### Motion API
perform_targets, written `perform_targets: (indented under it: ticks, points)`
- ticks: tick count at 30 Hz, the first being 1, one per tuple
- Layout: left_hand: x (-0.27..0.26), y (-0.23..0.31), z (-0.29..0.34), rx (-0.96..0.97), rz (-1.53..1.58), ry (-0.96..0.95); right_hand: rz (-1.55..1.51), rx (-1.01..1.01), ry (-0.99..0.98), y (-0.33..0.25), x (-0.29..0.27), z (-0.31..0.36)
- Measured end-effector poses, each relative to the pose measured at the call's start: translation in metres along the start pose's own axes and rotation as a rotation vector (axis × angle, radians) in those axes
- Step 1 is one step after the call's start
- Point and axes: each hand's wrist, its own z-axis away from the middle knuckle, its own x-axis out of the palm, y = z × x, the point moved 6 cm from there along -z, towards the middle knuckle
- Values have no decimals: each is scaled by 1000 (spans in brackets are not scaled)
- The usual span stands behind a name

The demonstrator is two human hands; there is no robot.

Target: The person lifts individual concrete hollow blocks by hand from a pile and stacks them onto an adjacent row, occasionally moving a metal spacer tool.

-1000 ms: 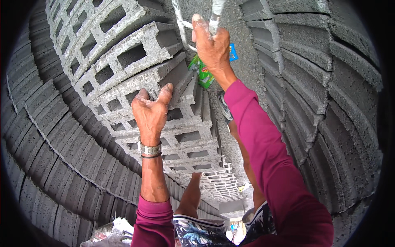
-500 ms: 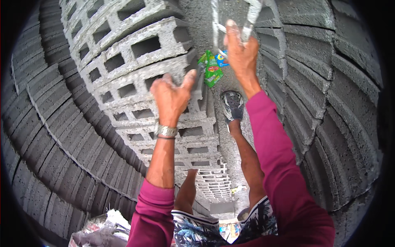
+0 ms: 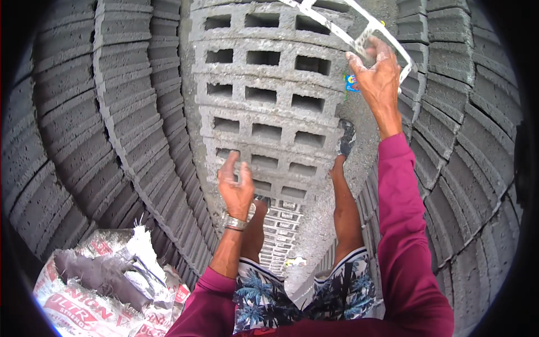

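Note:
A line of grey hollow concrete blocks runs down the middle, holes facing up. Over its upper right end, my right hand grips a white-coated, narrow open frame. The frame slants across the top, partly out of view; its exact kind is unclear. My left hand, with a wristwatch on the wrist, hovers above the nearer blocks at their left side. Its thumb and fingers are apart with nothing between them. Whether a fingertip touches a block I cannot tell.
Stacked concrete blocks form walls on the left and right. A torn paper sack stands at the lower left. Beside the blocks lies a blue wrapper, near my shoe on the gritty ground.
The view has swung, bringing the block line to the centre and more of the sack into sight. My left hand is closer to my body. The frame is now slanted, still in my right hand.

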Motion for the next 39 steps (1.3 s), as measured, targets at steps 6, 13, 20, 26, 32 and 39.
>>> perform_targets:
  ticks: [6, 13, 20, 26, 32, 39]
  points:
    - [-99, -172, -10, -161, -321, -54, -258, 297, -384, -51, 4, 198]
    - [-37, -213, -42, -286, -55, -504, 271, 214, -469, -87, 39, 383]
    - [-27, -231, -36, -358, -88, -626, 333, 394, -506, -94, 76, 414]
    - [-18, -251, -50, -366, -33, -542, 370, 588, -492, -90, 127, 413]
    - [-32, -238, -23, -316, -191, -337, 329, 588, -428, -74, 124, 424]
    - [-123, -164, 98, -368, -246, -113, 218, 459, -609, -89, 34, 427]
